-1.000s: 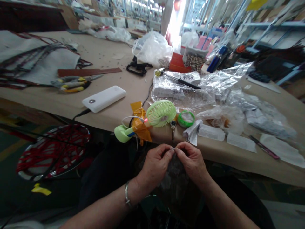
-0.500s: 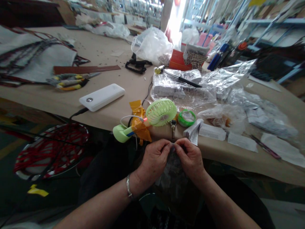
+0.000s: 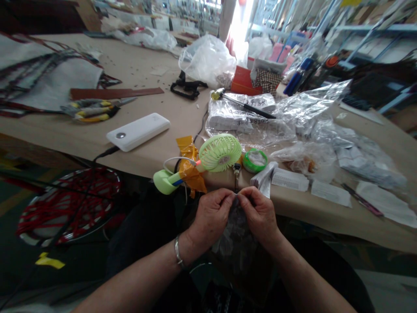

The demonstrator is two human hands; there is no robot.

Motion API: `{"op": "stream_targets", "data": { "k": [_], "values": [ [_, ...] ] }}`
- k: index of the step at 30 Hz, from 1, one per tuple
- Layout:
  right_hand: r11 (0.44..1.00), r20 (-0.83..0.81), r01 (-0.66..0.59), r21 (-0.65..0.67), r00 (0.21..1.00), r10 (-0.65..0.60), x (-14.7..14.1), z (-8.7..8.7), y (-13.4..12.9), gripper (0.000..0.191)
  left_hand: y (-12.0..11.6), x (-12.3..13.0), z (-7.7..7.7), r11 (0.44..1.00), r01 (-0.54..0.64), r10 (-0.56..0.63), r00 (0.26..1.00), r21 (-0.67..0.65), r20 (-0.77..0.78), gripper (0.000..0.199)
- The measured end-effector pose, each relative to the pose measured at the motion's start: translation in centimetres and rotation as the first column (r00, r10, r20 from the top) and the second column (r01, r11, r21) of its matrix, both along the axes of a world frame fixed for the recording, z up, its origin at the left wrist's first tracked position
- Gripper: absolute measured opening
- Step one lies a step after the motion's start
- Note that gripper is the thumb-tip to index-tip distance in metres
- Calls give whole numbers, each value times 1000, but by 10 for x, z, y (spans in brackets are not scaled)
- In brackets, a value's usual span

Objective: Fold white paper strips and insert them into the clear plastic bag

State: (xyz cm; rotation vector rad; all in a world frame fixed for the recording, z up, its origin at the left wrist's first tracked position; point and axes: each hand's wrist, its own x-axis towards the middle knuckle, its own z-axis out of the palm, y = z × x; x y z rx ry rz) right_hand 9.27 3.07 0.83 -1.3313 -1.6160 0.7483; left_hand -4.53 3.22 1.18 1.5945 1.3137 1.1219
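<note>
My left hand [image 3: 212, 214] and my right hand [image 3: 259, 213] meet at the table's front edge, thumbs and index fingers pinched together tip to tip. Whatever lies between the fingertips is too small to make out. Below them hangs or lies some greyish see-through plastic [image 3: 235, 237], dim and blurred; whether the fingers grip it is unclear. Just beyond the fingertips a slim metal piece with a dark collar [image 3: 236, 174] sticks out at the edge. A light green handheld fan [image 3: 220, 153], fixed with orange tape [image 3: 192, 169], stands to its left.
Right of the fan are a green round tub [image 3: 255, 161], paper labels [image 3: 289, 179] and tweezers [image 3: 361, 200]. Behind lie a hammer [image 3: 244, 104] and plastic bags [image 3: 206, 61]. A white power bank [image 3: 139, 131] and pliers [image 3: 94, 111] lie left. A red-strapped round stool [image 3: 70, 204] stands below.
Both hands have shifted very slightly up, still pinched together. Otherwise only a small shift of the whole view shows.
</note>
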Motion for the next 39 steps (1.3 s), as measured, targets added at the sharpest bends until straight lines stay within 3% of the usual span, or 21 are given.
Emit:
{"op": "stream_targets", "data": {
  "k": [9,16,20,23,27,29,33,36,38,39],
  "values": [
    [1000,-16,26,-2,1000,-26,0,-4,1,11,3,1,-1,1000,-11,10,1000,-28,-10,19],
    [999,42,-44,-28,998,45,15,3,-27,11,-15,-4,-2,990,60,-54,997,-128,51,20],
    [976,284,-19,215,958,-44,44,12,-33,13,-17,-8,-16,978,87,-87,996,-190,9,21],
    [914,482,-4,406,850,-211,66,13,-23,16,-14,-11,-30,980,109,-116,993,-168,-30,23],
    [901,672,-65,428,690,-270,80,3,-7,24,-16,-10,-38,973,104,-116,992,-205,-48,21],
    [890,676,-79,450,681,-281,81,-2,-4,20,-19,-6,-37,962,106,-114,993,-250,-15,18],
    [861,582,-73,503,765,-275,84,-2,-4,16,-23,7,-26,936,157,-128,986,-315,109,14],
    [851,512,-75,520,825,-240,85,1,-13,18,-24,21,-14,873,254,-148,951,-416,271,16],
    [849,510,-116,515,838,-195,81,3,-24,19,-24,31,-4,768,373,-86,866,-521,493,20],
    [848,518,-149,509,840,-164,77,3,-31,20,-24,36,0,704,447,-22,790,-552,613,24]
  ]
}}
